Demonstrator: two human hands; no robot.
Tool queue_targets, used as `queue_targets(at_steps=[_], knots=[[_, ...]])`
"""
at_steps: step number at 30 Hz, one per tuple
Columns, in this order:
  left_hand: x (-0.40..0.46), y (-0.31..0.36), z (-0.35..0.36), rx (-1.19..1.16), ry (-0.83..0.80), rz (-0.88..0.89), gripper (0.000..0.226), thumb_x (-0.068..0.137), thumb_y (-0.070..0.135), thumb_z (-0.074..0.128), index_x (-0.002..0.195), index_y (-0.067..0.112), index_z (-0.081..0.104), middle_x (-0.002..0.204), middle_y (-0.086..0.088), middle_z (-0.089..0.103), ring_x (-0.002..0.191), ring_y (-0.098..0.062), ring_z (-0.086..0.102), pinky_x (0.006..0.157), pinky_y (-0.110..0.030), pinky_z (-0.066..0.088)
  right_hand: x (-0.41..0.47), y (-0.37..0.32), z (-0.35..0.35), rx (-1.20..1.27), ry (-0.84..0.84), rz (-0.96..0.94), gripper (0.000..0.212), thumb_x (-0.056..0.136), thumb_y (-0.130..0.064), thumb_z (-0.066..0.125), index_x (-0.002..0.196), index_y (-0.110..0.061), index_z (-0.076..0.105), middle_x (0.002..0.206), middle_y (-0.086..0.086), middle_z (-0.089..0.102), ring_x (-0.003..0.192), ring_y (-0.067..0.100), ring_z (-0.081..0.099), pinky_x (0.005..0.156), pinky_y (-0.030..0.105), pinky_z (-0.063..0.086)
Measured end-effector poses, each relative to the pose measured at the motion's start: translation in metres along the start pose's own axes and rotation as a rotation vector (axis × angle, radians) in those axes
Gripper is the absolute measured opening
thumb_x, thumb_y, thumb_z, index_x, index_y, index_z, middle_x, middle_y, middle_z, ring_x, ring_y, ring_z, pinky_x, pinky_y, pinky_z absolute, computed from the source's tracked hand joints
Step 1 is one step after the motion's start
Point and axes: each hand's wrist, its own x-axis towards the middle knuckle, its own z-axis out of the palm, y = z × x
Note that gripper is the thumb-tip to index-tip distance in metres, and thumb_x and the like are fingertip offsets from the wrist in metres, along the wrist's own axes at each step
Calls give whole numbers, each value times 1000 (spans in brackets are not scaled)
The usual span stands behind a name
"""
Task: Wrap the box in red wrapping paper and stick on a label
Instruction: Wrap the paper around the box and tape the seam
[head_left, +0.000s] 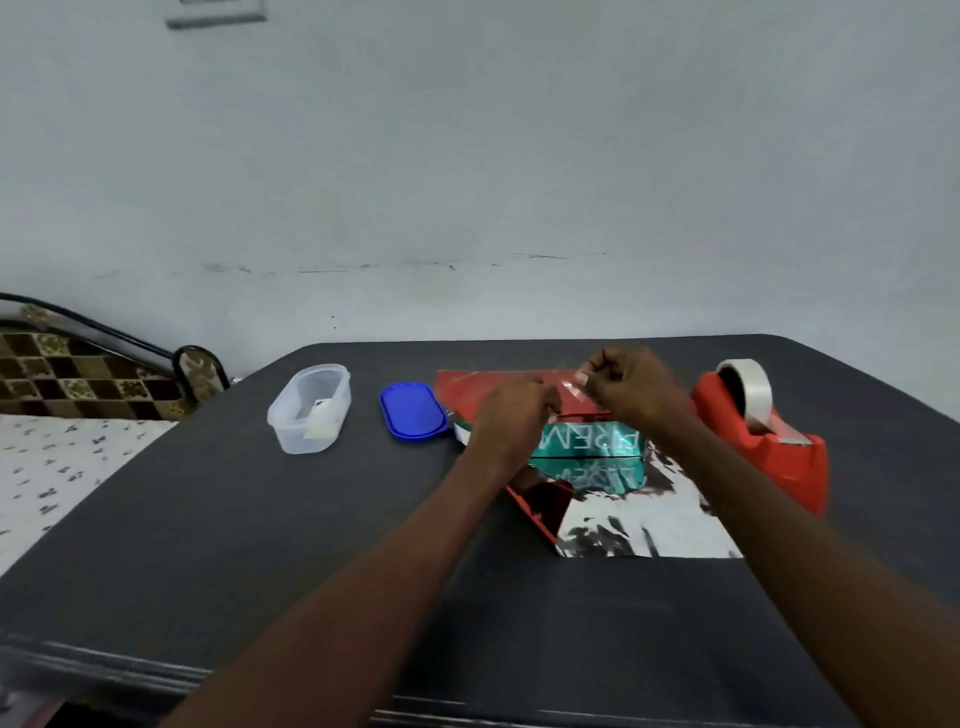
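Clear tub (310, 408) holding small labels, blue lid (413, 418) beside, both hands (511, 415) (631, 387) pinching clear tape (571, 389) over box (589, 441)

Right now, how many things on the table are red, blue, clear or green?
Red: 2, the wrapping paper and the tape dispenser
Blue: 1, the lid
Clear: 1, the plastic tub
Green: 1, the box
Total: 5

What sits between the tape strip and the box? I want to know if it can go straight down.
Nothing visible: both hands hold the tape strip above the red wrapping paper over the box.
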Motion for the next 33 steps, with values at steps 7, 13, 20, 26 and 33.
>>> queue_targets(at_steps=[7,13,20,26,33], knots=[[-8,-21,-13,-13,-18,-56,18,88,10,64,96,18,78,94,-3,75,90,-25,66,75,-37,53,33,18,25,-86,-139,82,15,89,-12,74,79,-5,65,65,8,62,59,18,54,60,31,47],[-19,-52,-31,-20,-11,-148,9,89,17,69,92,18,78,94,3,74,88,-13,64,73,-24,44,32,18,30,-122,-189,47,11,88,-11,74,84,-4,67,81,16,71,74,27,66,76,46,57],[-26,-61,-33,-17,-48,-168,7,87,18,72,92,20,76,96,5,70,94,-15,62,71,-29,49,32,6,35,-303,-282,-66,17,86,-9,76,74,-15,66,66,-2,65,59,11,58,55,23,42],[-29,-63,-31,-30,-1,-178,8,83,14,74,90,18,76,96,5,71,97,-17,59,77,-31,49,30,-13,51,-514,-301,-160,16,84,-6,71,76,-17,63,65,-8,58,60,11,54,51,22,32],[-28,-63,-34,-63,-26,-172,11,84,12,73,92,18,77,93,3,72,91,-17,62,77,-34,52,28,-14,72,-562,-315,-192,13,84,-13,77,81,-11,64,69,-2,60,60,9,51,51,24,30]])
